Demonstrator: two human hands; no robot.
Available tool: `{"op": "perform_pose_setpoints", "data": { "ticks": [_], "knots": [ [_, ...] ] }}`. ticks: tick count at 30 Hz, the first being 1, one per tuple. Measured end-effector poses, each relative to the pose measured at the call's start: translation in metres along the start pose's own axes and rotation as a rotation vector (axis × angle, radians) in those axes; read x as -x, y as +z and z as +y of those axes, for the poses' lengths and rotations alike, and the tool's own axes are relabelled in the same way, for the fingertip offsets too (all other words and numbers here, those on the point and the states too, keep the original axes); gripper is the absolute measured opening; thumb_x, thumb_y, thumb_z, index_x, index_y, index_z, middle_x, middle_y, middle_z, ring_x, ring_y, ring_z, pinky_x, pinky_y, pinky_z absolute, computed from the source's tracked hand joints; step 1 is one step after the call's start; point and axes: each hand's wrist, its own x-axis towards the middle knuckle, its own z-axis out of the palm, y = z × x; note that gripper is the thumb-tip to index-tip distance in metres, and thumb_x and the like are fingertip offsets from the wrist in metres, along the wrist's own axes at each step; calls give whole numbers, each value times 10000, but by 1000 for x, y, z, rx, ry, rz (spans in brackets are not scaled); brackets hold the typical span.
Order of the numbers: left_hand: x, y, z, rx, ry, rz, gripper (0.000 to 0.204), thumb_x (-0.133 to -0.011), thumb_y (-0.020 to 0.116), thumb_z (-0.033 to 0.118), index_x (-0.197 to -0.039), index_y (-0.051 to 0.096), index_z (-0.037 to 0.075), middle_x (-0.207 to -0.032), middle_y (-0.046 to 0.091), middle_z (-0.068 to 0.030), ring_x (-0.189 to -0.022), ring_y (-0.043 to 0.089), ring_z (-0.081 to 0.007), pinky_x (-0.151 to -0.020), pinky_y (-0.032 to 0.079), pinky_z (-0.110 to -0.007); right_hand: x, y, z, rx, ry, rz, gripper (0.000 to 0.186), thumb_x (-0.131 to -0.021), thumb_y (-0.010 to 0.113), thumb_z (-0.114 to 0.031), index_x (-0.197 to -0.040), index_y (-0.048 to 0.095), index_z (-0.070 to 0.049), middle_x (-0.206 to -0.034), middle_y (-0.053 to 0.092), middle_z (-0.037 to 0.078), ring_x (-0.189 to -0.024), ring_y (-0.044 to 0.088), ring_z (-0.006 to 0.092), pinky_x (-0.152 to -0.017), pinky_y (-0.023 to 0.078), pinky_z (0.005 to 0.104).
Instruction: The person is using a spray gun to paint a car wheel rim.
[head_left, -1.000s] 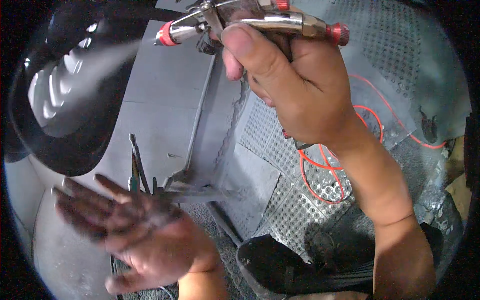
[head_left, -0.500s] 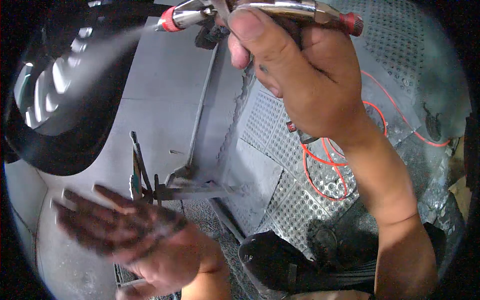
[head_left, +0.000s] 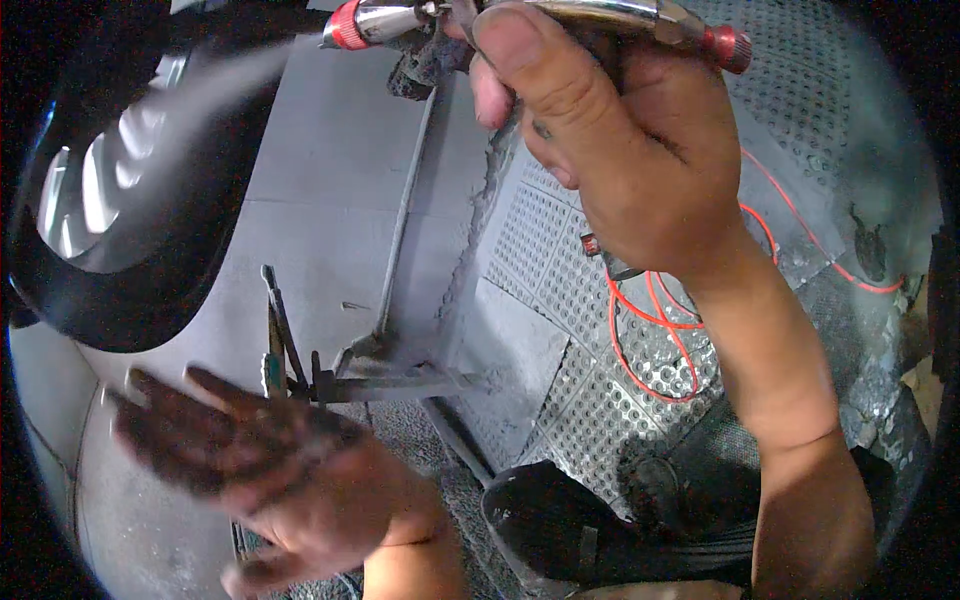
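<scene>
My right hand point(head_left: 650, 160) grips a chrome spray gun point(head_left: 600, 15) with red knurled ends, thumb lying over its body. A fine white mist streams leftward from the nozzle across a glossy black curved piece point(head_left: 150, 300) at the upper left, which shows bright streaked reflections. Low on the left, below that piece, my left hand point(head_left: 280, 480) is palm up, fingers stretched out and empty. Its fingers and palm are darkened with stain and slightly blurred.
Behind my left hand stands a dusty metal stand point(head_left: 283, 330). A pale pipe point(head_left: 405, 220) crosses the grey panels. To the right lie perforated mats point(head_left: 530, 230) and a looped red hose point(head_left: 670, 390). A black-clad leg or foot point(head_left: 540, 510) shows at the bottom.
My right hand and the spray gun have moved up and to the right in the picture, with spraying visible throughout. My left hand, still open, has shifted only slightly.
</scene>
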Motion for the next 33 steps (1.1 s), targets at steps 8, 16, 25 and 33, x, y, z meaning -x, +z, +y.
{"op": "perform_pose_setpoints", "data": {
  "ticks": [8, 16, 25, 33],
  "knots": [
    [-63, -99, -104, -138, -168, 182, 670, -1053, 294, 530, -1482, 376, 21, -1536, 411, -130, -1462, 311, -220, -1210, 214, -395, -5, 1, 1, -76, 48, 2, 271, -1034, 566, -219, -905, 622, 12, -744, 574, 21, -633, 513, 74, -561, 426, 234],
    [9, -30, 4, 837, -237, -146, 945, -882, 622, 569, -1543, 260, -1, -1510, 454, -89, -1230, 534, -182, -1261, 61, -430, 2, 3, 4, -104, 17, 90, 249, -1034, 569, -225, -957, 625, 5, -748, 583, 11, -652, 531, 69, -601, 443, 225],
    [-71, -104, -112, -264, -161, 223, 734, -1022, 342, 592, -1538, 303, 72, -1502, 461, -74, -1440, 338, -151, -1258, 81, -403, 12, 8, -9, 68, 69, -25, 260, -1030, 565, -276, -972, 621, -29, -738, 588, -13, -500, 403, 9, -445, 315, 198],
    [-1, 5, 5, -89, 181, -38, 1026, -918, 519, 587, -1568, 16, -27, -1666, 5, -168, -1540, -75, -269, -1256, -20, -445, 32, -15, 2, 178, 215, -138, 188, -1027, 560, -218, -1058, 598, -37, -760, 597, -16, -515, 432, 4, -448, 336, 191]
  ]
}}
